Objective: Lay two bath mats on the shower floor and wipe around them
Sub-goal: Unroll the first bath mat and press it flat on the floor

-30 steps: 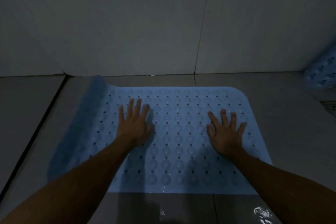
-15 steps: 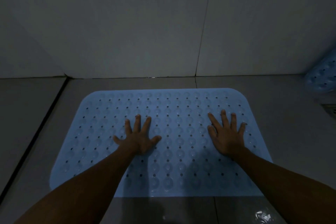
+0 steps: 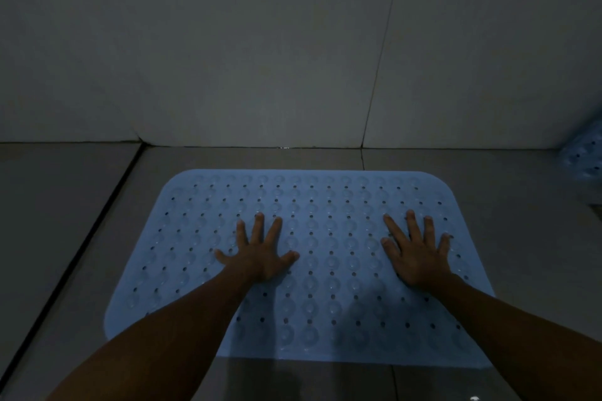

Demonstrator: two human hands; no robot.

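Note:
A light blue rubber bath mat [image 3: 325,198] with rows of holes and suction bumps lies flat on the grey tiled shower floor. My left hand [image 3: 259,254] presses on its left-centre with fingers spread and straight. On the mat's right part, my right hand [image 3: 418,251] lies flat too, fingers spread. A second blue mat [image 3: 586,156] shows only as a curled piece at the far right edge, by the wall.
A pale tiled wall [image 3: 260,58] rises just behind the mat. A dark groove [image 3: 81,241] runs diagonally in the floor to the left of the mat. Bare floor tiles [image 3: 537,238] lie to the mat's right and in front.
The mat's left side, curled up a second ago, now lies flat. My left hand slid back toward me and spread its fingers; my right hand kept its place.

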